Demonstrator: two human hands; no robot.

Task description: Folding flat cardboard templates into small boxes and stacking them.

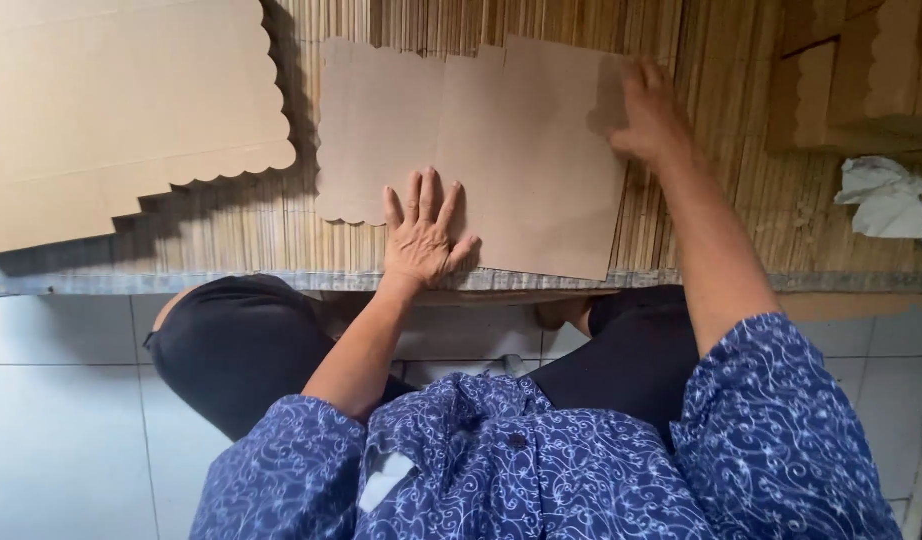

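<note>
A flat brown cardboard sheet (521, 150) with a scalloped left edge lies on a woven bamboo mat (221, 225). My left hand (421, 228) rests flat on the sheet's near middle, fingers spread. Pressing down on the sheet's far right corner is my right hand (649, 112), blurred, with its fingers on the card. Neither hand grips anything.
A stack of larger scalloped cardboard sheets (121, 110) lies on the mat at the left. Folded cardboard pieces (841, 80) sit at the far right, with a crumpled white cloth (881, 195) beside them. White floor tiles (61, 420) lie near me, beside my knees.
</note>
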